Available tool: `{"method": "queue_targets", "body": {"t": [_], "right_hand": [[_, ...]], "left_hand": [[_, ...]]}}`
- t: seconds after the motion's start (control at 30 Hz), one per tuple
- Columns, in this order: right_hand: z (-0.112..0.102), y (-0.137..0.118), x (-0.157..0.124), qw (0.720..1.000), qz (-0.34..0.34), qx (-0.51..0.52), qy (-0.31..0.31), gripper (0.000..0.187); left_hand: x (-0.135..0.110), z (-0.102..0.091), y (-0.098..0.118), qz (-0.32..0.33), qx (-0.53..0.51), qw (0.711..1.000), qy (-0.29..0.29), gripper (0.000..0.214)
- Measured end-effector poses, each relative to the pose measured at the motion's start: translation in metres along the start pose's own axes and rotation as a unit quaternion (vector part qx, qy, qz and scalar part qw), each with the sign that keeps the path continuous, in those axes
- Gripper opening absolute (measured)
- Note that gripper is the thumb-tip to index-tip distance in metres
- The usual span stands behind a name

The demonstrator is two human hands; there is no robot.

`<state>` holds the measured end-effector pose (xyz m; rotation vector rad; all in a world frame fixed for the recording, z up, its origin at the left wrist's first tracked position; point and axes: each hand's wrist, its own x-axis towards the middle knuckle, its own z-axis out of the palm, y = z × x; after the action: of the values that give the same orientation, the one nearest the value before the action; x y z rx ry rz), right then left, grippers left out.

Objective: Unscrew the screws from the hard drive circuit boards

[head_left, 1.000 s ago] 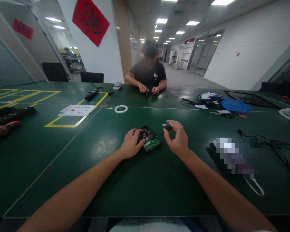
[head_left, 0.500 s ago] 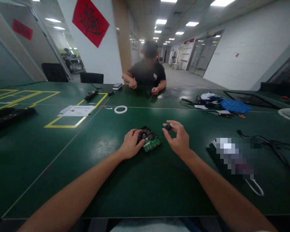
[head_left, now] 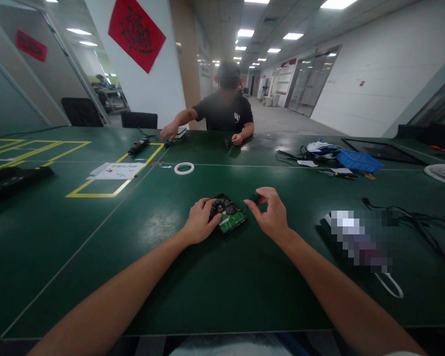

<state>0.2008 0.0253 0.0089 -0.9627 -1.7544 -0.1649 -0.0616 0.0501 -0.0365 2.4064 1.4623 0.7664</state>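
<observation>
A hard drive [head_left: 232, 217] lies on the green table, its green circuit board facing up. My left hand [head_left: 201, 221] closes around its left side, fingers over the far edge and thumb on the near part of the board. Pinched between the thumb and fingers of my right hand [head_left: 270, 211] is a small screwdriver [head_left: 255, 198] with a dark handle. Its thin shaft points down-left at the drive's right edge. Whether the tip touches a screw is too small to tell.
Beyond the drive lies a white tape roll [head_left: 184, 168]. A co-worker [head_left: 228, 111] sits opposite, one arm stretched toward small dark items. Paper sheets [head_left: 115, 170] lie at left. On the right are a blue tray [head_left: 359, 160], black cables [head_left: 411, 217] and a blurred-out object with a white loop [head_left: 391, 286].
My right hand has turned slightly, its thumb nearer the drive, with the screwdriver still pinched. My left hand stays put. The co-worker's arm has reached out to the left of the view.
</observation>
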Motion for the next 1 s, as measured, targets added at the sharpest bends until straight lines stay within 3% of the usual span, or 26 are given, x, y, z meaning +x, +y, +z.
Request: {"method": "queue_targets", "body": {"t": [0.2, 0.4, 0.63, 0.83, 1.0], "right_hand": [[-0.0004, -0.0045, 0.0005, 0.999, -0.007, 0.046, -0.017, 0.040], [0.0000, -0.0023, -0.0008, 1.000, -0.007, -0.012, -0.015, 0.043], [0.0038, -0.0005, 0.0006, 0.999, -0.024, 0.045, 0.002, 0.043], [-0.0019, -0.0022, 0.0006, 0.998, -0.052, -0.036, -0.005, 0.043], [-0.0008, -0.0036, 0.0009, 0.999, -0.022, 0.037, 0.001, 0.043]], "left_hand": [[0.0002, 0.0014, -0.0015, -0.001, 0.003, 1.000, -0.001, 0.057], [0.0003, 0.0015, -0.0010, 0.002, -0.003, 1.000, 0.003, 0.056], [0.0003, 0.0024, -0.0021, 0.004, -0.005, 1.000, 0.008, 0.055], [0.0003, 0.0012, -0.0003, 0.005, 0.000, 1.000, 0.005, 0.055], [0.0001, 0.0009, -0.0006, 0.003, -0.002, 1.000, 0.003, 0.056]]}}
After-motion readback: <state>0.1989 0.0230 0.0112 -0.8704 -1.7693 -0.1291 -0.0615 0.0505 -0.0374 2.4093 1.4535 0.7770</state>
